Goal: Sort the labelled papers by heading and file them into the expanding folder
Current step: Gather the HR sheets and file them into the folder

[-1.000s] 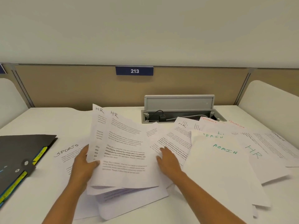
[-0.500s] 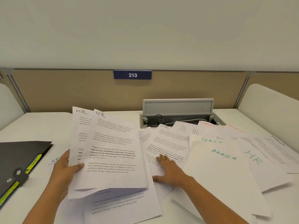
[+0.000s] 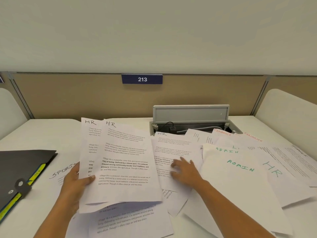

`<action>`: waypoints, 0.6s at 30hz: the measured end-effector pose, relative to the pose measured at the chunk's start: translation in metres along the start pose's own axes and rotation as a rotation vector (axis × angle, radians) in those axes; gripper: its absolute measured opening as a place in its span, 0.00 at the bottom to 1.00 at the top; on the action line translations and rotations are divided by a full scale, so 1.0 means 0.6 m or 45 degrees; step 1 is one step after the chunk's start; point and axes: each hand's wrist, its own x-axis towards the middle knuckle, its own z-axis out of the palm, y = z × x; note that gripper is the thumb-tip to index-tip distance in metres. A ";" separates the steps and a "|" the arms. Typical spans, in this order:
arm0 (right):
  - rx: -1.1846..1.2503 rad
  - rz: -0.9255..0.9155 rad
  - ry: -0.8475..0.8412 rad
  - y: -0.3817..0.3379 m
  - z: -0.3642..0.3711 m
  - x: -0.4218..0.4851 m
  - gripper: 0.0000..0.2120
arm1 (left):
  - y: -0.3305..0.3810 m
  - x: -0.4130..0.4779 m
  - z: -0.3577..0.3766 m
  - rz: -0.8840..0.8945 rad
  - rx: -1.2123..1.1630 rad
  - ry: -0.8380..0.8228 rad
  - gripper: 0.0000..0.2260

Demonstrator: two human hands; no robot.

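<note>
Left hand [image 3: 75, 184] tight around HR sheets [image 3: 123, 160]

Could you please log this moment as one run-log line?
step: sorting by heading | left hand: holds two HR sheets | right hand: rests on third HR sheet | expanding folder: at far left

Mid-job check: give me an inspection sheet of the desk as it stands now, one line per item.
Surface: white desk, largely covered by loose sheets.
Job's things: two raised HR sheets; a flat HR sheet; ADMIN sheets, FINANCE sheets and a green-lettered HR sheet fanned on the right; SPORTS sheet partly covered; expanding folder at the left edge, yellow tabs showing.
Clutter: nothing seen.
Hands: left hand grips the raised HR sheets; right hand rests on the flat HR sheet, fingers straight.
Cables: cables inside the open cable box.
Surroundings: beige partition with sign reading 213.
</note>
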 end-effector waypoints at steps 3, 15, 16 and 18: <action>-0.151 0.177 0.053 0.000 0.017 0.002 0.30 | -0.003 0.001 -0.001 -0.006 -0.019 0.004 0.25; 0.122 0.485 0.450 -0.005 0.002 0.019 0.27 | -0.017 0.005 0.024 -0.001 -0.041 -0.028 0.24; 0.086 0.516 0.440 -0.007 -0.003 0.020 0.28 | -0.018 0.005 0.026 0.003 -0.039 -0.036 0.24; 0.008 0.562 0.409 -0.010 -0.014 0.025 0.31 | -0.020 0.008 0.028 0.008 -0.043 -0.050 0.25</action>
